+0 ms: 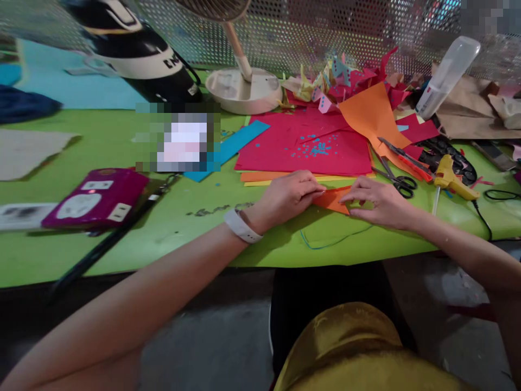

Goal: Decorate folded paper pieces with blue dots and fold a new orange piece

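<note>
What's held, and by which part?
Small orange paper: left hand pinches its left end; right hand is at its right end, grip unclear.

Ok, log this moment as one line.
left hand: holding small orange paper | right hand: touching its other end | nearby: scissors, yellow glue gun

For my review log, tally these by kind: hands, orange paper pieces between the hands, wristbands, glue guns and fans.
Hands: 2 (left hand, right hand)
Orange paper piece: 1
White wristband: 1
Yellow glue gun: 1
Fan: 1
Total: 6
</note>
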`<state>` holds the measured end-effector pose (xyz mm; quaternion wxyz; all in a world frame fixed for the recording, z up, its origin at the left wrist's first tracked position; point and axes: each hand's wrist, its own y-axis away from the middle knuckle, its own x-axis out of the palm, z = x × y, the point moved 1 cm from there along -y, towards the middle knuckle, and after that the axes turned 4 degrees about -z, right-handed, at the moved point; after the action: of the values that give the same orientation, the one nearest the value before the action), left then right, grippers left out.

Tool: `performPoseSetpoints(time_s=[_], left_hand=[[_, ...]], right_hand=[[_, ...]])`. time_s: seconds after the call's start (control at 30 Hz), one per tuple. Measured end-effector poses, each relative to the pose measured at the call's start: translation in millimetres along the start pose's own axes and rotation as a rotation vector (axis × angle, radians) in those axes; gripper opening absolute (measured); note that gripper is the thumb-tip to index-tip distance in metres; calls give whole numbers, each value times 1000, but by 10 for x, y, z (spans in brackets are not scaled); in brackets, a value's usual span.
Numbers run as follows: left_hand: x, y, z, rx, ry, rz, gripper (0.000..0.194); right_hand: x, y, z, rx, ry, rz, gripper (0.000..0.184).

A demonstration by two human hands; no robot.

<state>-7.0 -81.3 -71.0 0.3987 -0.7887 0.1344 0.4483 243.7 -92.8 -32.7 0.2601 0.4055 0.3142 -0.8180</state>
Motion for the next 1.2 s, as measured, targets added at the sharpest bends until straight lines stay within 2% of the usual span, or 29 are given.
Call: performPoseSetpoints(time_s=[0.1, 0.2, 0.4, 0.57, 0.67, 0.77, 0.8, 0.87, 0.97, 1.07, 1.2], left_hand=[[2, 11, 9, 5, -23, -2, 27], [1, 11, 8, 11, -38, 15, 26], [-2, -3, -3, 34, -64, 13, 28], [-14, -2, -17, 68, -79, 11, 27], [-71, -10, -66, 109, -112, -38, 28], [-176, -21, -163, 245, -115, -123, 26], [-206, -22, -199, 310, -102, -109, 26], [-238, -22, -259, 393, -98, 10, 31], [-221, -12, -302, 402, -147, 164, 40], [-179, 8, -310, 381, -210, 206, 43], [-166, 28, -325, 361, -252, 232, 41]], right_hand=[[100, -29, -3, 11, -47, -48, 14], [137, -96, 9, 92, -27, -91, 13], [199, -213, 14, 330, -45, 9, 16], [230, -256, 68, 434, 25, -1, 7], [237, -260, 84, 443, 48, 6, 5], [248, -249, 80, 438, 61, -5, 4], [254, -245, 77, 433, 62, -8, 5], [268, -238, 70, 415, 66, -17, 6], [292, -241, 54, 414, 71, -45, 6], [296, -247, 34, 417, 52, -75, 14], [231, -177, 23, 340, 102, -73, 10]])
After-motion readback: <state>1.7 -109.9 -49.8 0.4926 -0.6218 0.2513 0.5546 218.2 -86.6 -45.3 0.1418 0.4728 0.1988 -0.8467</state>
